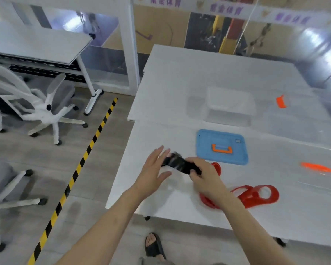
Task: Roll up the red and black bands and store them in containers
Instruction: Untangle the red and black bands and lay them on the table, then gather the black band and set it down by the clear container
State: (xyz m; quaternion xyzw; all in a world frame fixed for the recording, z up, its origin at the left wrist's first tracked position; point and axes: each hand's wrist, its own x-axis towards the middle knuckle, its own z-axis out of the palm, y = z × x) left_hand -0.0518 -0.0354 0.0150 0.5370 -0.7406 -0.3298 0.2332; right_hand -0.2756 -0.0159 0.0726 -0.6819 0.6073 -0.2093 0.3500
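Observation:
A black band (177,163) is stretched a little above the white table (170,92) near its front left corner. My right hand (203,176) is shut on the band's right end. My left hand (154,171) is spread flat against the band's left end, fingers apart. A red band (256,196) lies loose and looped on the table just right of my right forearm; part of it shows behind my right hand. A clear container (229,106) stands farther back in the middle of the table. Motion blur softens the band's shape.
A blue lid with an orange handle (222,146) lies flat behind my hands. A larger clear box with orange latches (316,167) sits at the right. Office chairs (46,108) and a yellow-black floor stripe (78,167) lie left of the table.

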